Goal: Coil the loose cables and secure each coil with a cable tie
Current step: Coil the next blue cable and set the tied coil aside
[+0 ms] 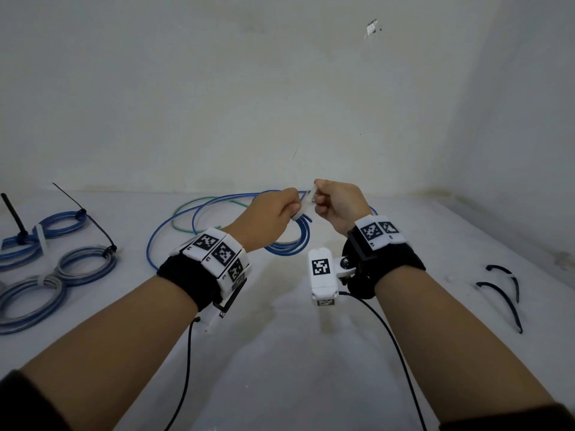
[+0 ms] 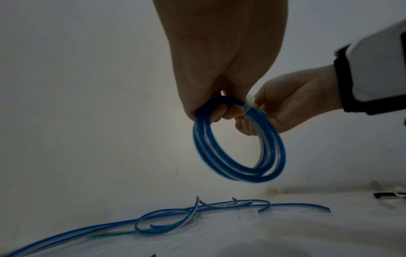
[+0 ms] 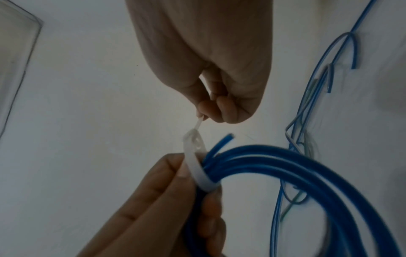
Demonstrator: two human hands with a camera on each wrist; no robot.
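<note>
Both hands are raised just above the white table [image 1: 280, 353], close together near the back wall. The left hand [image 1: 267, 217] grips a small blue coil [image 2: 239, 144] at its top, fingers curled round the bundled strands, with the ring hanging down below the fist. A white cable tie [image 3: 195, 167] is looped round the strands right beside the left fingertips [image 3: 175, 167], and its tail is threaded through its own head. The right hand [image 1: 337, 203] pinches that tail between thumb and forefinger, the other fingers curled into the palm; the short stretch of tail between the pinch and the tie's head looks straight. One cut end of the blue cable sticks out of the coil next to the tie. On the table under and behind the hands lie the loose cables [image 1: 199, 213], mostly blue with a green one and a pale grey one among them, sprawling in wide open loops. Over at the left edge sit three finished coils [image 1: 84, 265], blue and grey, each bound with a tie, a couple of the black ties with long tails poking out. At the far right, well apart from the hands, two spare black ties [image 1: 504, 290] lie curved on the table.
</note>
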